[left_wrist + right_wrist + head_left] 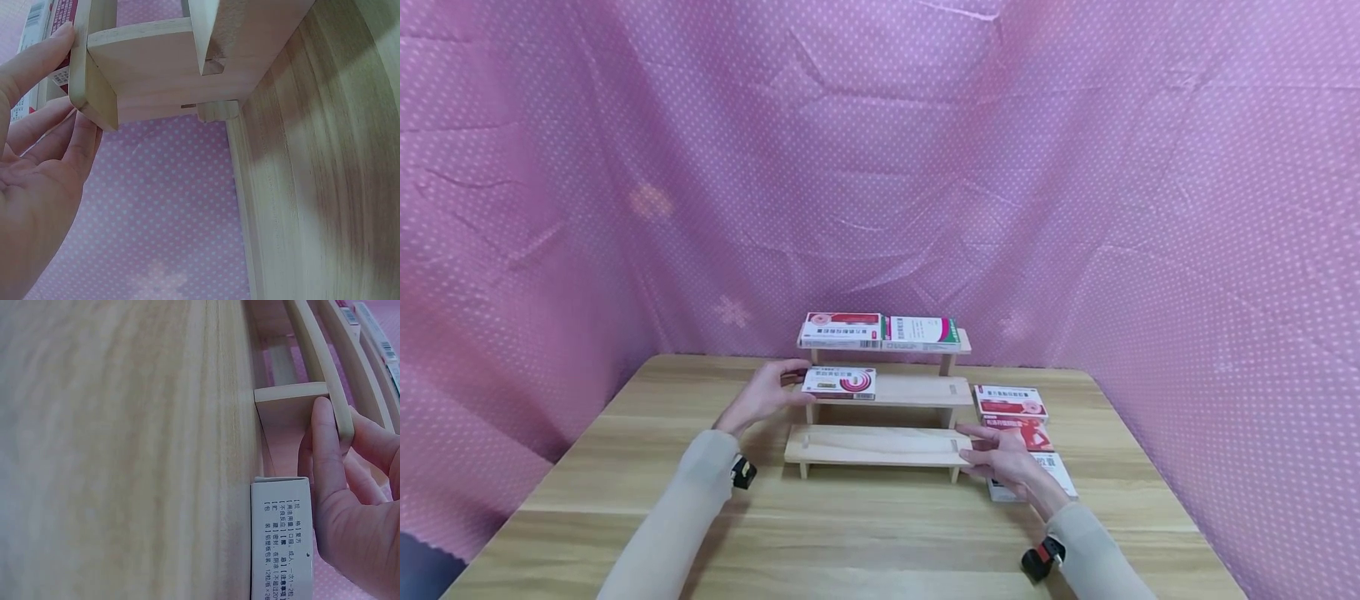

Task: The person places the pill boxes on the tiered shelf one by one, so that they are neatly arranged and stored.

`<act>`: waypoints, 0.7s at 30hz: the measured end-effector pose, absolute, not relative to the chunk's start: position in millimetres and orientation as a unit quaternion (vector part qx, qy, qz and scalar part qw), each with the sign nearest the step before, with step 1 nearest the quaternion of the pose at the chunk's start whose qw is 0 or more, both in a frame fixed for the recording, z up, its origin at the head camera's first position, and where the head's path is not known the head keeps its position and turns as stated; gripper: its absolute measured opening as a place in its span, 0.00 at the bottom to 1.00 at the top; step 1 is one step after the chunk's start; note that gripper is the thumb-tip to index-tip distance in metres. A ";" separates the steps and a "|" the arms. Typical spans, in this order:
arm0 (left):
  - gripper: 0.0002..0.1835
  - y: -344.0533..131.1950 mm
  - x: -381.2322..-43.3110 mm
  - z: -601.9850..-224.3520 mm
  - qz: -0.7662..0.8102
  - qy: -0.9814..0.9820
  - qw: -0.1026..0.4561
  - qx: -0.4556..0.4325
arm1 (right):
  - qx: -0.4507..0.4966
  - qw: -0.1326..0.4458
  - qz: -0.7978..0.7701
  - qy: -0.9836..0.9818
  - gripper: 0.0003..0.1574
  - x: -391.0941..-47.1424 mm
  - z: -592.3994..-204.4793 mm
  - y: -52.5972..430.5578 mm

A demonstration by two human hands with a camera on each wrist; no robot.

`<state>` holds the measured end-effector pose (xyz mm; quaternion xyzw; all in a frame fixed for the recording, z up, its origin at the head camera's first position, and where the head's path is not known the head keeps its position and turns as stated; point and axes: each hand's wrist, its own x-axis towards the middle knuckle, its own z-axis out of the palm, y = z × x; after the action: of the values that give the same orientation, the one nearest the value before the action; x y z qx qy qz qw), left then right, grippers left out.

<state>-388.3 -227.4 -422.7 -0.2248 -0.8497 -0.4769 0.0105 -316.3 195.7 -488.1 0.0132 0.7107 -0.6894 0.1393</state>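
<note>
Left hand (764, 395) curls fingers round the middle carton (838, 381), probably light, crushable; grip its ends. Right hand (1006, 458) pinches the near shelf (876, 446).

Both sleeved arms reach forward, angled inward from the lower corners of the head view. The left arm (681, 508) stretches farther, its left hand (767, 390) turned palm inward, thumb (44, 62) and bent fingers (78, 144) set opposite each other in a grip. The right arm (1093, 546) slants leftward; the right hand (1006, 458) pinches, its fingers (328, 450) extended and slightly bent
</note>
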 end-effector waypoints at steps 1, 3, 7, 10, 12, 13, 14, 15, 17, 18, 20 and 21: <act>0.34 -227.3 -388.6 -422.6 -0.481 -0.847 0.010 -0.226 | 0.013 0.140 -0.689 0.711 0.34 -316.4 -487.7 195.8; 0.34 -227.3 -388.4 -422.3 -0.482 -0.846 0.012 -0.226 | 0.012 0.140 -0.690 0.710 0.34 -316.4 -487.1 196.0; 0.36 -227.8 -387.9 -421.7 -0.476 -0.850 0.012 -0.225 | 0.012 0.141 -0.689 0.711 0.33 -315.6 -486.3 195.9; 0.36 -227.9 -387.8 -421.6 -0.475 -0.851 0.010 -0.224 | 0.008 0.145 -0.689 0.710 0.33 -315.7 -486.1 196.2; 0.36 -227.7 -387.8 -421.9 -0.478 -0.849 0.010 -0.224 | 0.004 0.146 -0.688 0.711 0.34 -316.2 -486.3 196.6; 0.36 -227.3 -387.8 -421.9 -0.479 -0.849 0.010 -0.224 | 0.005 0.146 -0.689 0.710 0.34 -316.6 -486.3 196.8; 0.37 -227.2 -387.9 -422.2 -0.476 -0.850 0.012 -0.225 | 0.004 0.147 -0.688 0.711 0.34 -316.9 -486.6 197.0; 0.37 -227.0 -388.1 -422.6 -0.473 -0.851 0.012 -0.226 | 0.003 0.148 -0.687 0.711 0.35 -317.0 -486.8 197.0; 0.37 -226.4 -388.5 -423.3 -0.473 -0.851 0.011 -0.227 | 0.005 0.148 -0.687 0.711 0.36 -316.9 -487.2 197.1; 0.37 -226.1 -388.6 -423.8 -0.474 -0.851 0.010 -0.226 | 0.006 0.147 -0.688 0.711 0.36 -316.6 -487.2 197.0; 0.37 -225.6 -388.6 -424.7 -0.475 -0.850 0.009 -0.228 | 0.006 0.147 -0.689 0.710 0.36 -316.1 -487.9 196.8; 0.37 -225.2 -388.1 -424.8 -0.480 -0.847 0.006 -0.228 | 0.006 0.146 -0.690 0.708 0.37 -315.8 -488.1 196.9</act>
<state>-388.1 -225.2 -424.8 -0.2279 -0.8472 -0.4798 0.0062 -315.8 196.9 -488.1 0.0062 0.7085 -0.6904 0.1461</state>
